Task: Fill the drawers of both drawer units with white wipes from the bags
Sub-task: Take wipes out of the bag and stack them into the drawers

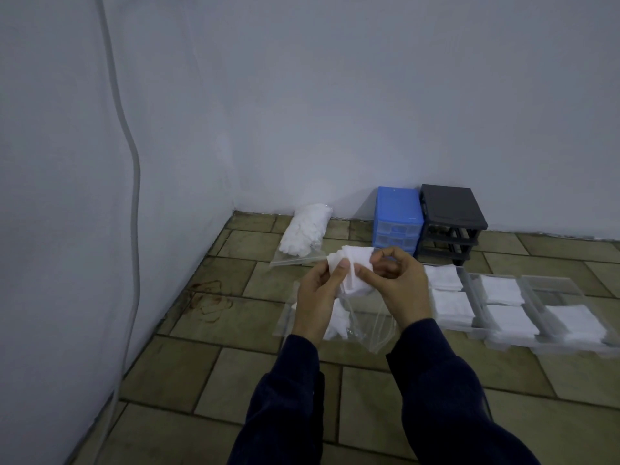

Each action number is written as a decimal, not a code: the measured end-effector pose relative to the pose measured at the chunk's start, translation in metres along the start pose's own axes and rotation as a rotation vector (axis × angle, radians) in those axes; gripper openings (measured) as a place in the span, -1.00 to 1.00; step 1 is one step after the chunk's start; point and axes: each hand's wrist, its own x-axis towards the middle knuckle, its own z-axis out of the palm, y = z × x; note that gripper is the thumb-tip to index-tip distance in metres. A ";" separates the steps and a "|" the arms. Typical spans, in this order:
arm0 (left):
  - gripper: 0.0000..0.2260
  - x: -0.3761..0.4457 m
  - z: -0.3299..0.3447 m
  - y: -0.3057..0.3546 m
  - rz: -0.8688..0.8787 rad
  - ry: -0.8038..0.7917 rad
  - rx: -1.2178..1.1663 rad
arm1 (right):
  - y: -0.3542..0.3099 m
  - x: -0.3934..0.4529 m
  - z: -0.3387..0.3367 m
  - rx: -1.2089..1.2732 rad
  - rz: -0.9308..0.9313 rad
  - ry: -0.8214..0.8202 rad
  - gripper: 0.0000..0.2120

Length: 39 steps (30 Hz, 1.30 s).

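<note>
A floor of tan stone-look tiles (pixel 235 374) carries everything, and it meets pale grey walls at a far corner. Against the far wall stand a dark grey plastic drawer unit (pixel 451 223) with its slots bare and, touching its left side, a blue plastic drawer unit (pixel 397 220) with clear drawers in place. Three clear plastic drawers (pixel 528 305) lie side by side on the floor in front of the units, towards the floor's right edge, each holding stacks of folded white wipes. A full clear plastic bag of white wipes (pixel 303 233) lies near the far corner, left of the blue unit. A second, nearly flat clear zip bag (pixel 355 325) lies on the floor under the hands with a few wipes in it. Above it, the left hand (pixel 315 303) and the right hand (pixel 401 286), both in dark blue sleeves, hold a small bundle of white wipes (pixel 354 268): the fingers of each hand are curled and pinch the bundle from their own side.
</note>
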 end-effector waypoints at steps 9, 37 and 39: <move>-0.83 0.001 -0.003 -0.006 0.045 0.114 0.082 | 0.001 0.000 0.000 -0.013 0.033 -0.019 -0.88; -0.75 -0.001 -0.002 0.003 -0.020 0.004 0.010 | 0.002 -0.006 0.005 -0.164 -0.073 -0.122 -0.66; -0.74 -0.001 -0.001 0.001 -0.013 0.026 0.014 | 0.003 -0.006 0.006 -0.163 -0.084 -0.111 -0.64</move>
